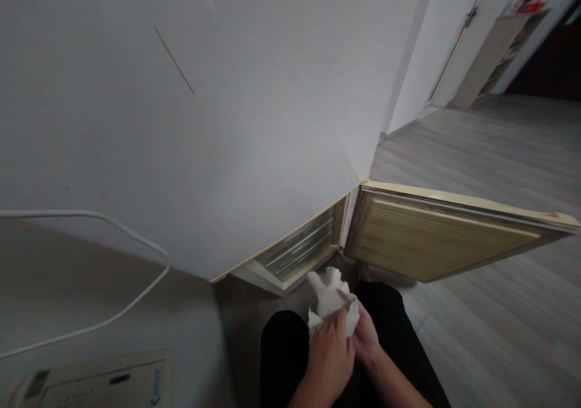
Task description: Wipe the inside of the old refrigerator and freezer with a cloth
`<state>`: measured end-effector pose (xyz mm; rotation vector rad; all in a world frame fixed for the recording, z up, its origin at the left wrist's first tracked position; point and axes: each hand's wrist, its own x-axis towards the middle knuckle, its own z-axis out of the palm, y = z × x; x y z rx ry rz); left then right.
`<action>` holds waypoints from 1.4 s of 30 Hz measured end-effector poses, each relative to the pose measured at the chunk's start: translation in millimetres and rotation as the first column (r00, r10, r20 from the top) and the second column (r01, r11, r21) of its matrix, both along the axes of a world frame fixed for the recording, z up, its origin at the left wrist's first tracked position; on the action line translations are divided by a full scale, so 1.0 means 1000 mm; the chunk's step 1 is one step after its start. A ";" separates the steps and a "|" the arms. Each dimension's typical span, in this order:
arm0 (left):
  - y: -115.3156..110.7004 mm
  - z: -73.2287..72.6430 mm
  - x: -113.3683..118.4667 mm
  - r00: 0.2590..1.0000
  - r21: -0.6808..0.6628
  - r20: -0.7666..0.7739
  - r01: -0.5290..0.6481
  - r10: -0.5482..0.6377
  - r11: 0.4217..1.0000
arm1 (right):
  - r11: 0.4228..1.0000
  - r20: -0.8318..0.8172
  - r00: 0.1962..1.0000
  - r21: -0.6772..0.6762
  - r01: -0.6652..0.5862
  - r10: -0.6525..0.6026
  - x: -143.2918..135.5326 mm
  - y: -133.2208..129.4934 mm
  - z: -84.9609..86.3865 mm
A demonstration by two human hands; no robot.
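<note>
Crumpled white paper or tissue (pixel 331 299) is bunched between my two hands above my knees. My left hand (pixel 330 355) lies over its lower part with the fingers closed on it. On the right side, my right hand (pixel 365 335) grips the same bundle, its fingers partly hidden behind the paper. Just beyond the hands is a low compartment (pixel 302 247) with shelf-like bars inside. Its yellowish door (pixel 445 235) stands swung out to the right.
The appliance's pale top surface (pixel 254 105) fills the upper left. A white cable (pixel 131 232) crosses at left, above a panel (pixel 104 384). Wood-look floor (pixel 490 135) extends right towards a shelf unit (pixel 492 57). Dark-clothed knees flank the hands.
</note>
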<state>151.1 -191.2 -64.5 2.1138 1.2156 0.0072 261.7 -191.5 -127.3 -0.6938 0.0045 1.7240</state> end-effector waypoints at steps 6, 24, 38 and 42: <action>0.024 -0.040 0.020 0.955 -0.286 0.293 0.048 0.040 0.957 | 0.993 -0.175 0.985 -0.116 -0.015 -0.006 0.055 0.062 -0.007; 0.203 -0.152 0.030 0.086 -0.625 0.681 -0.449 0.727 0.639 | 0.947 -0.002 0.979 -0.256 0.195 -0.202 0.056 0.135 -0.144; 0.219 -0.142 0.011 -0.212 -0.742 0.670 -0.153 0.712 0.653 | 0.963 -0.048 0.986 -0.226 0.146 -0.161 0.022 0.160 -0.096; 0.218 -0.126 0.010 -0.234 -0.673 0.733 -0.108 0.639 0.732 | 0.959 -0.039 0.984 -0.232 0.159 -0.173 0.018 0.158 -0.093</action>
